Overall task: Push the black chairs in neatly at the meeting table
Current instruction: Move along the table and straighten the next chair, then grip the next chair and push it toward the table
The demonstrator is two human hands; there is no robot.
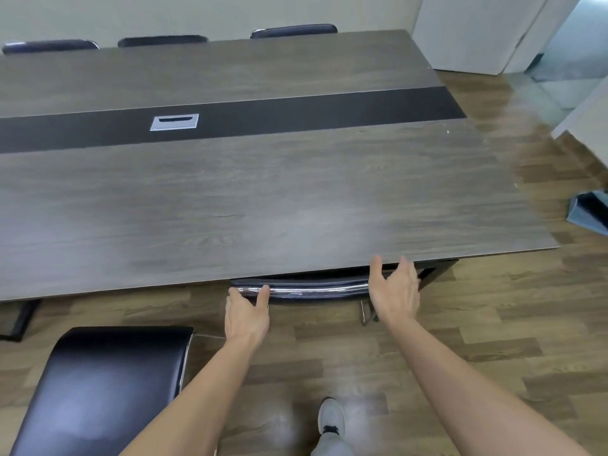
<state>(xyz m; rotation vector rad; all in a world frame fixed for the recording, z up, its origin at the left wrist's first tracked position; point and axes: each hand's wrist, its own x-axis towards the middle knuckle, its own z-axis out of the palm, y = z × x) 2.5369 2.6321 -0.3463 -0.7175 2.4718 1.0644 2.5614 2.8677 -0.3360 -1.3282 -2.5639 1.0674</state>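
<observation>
The black chair [316, 288] in front of me is pushed in under the near edge of the grey wooden meeting table [263, 209]; only its chrome-trimmed backrest top shows. My left hand [246, 315] touches the left end of that backrest with fingertips and thumb. My right hand [394, 291] hovers spread at the right end, fingers straight, just below the table edge. A second black chair [108, 373] stands pulled out at the lower left, its back toward me. Three more black chair backs [49, 46] [163, 41] [294, 30] line the far side.
A silver cable box [174, 122] sits in the table's dark centre strip. A blue object [589, 215] lies on the wooden floor at the right. My grey shoe [330, 416] is below. White walls and a doorway stand at the upper right.
</observation>
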